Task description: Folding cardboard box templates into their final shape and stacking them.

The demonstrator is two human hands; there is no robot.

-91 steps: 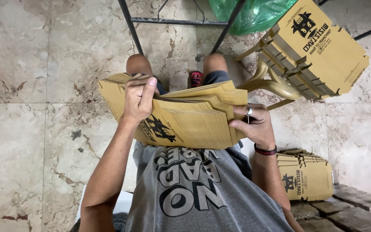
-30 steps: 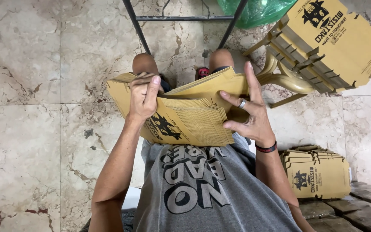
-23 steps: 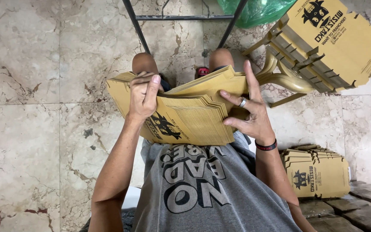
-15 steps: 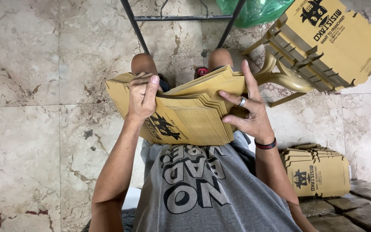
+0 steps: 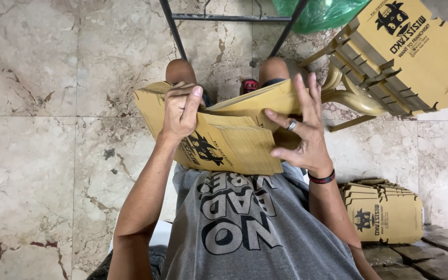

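A thick stack of flat brown cardboard box blanks (image 5: 234,142) with a black printed emblem rests on my lap. My left hand (image 5: 180,109) grips the stack's far left edge, fingers curled over it. My right hand (image 5: 302,129), wearing a ring and a dark wristband, has its fingers spread against the raised top sheets on the right side, which are lifted apart from the rest of the stack. My knees show beyond the stack.
A plastic chair (image 5: 353,96) at the right carries a tilted pile of the same brown blanks (image 5: 416,52). Another pile (image 5: 385,212) lies on the floor at lower right. A green plastic bag (image 5: 322,13) and a dark metal frame (image 5: 224,18) sit ahead on the marble floor (image 5: 53,129).
My right hand went from gripping the stack's right edge to fingers spread on the lifted top sheets. The left hand kept its hold.
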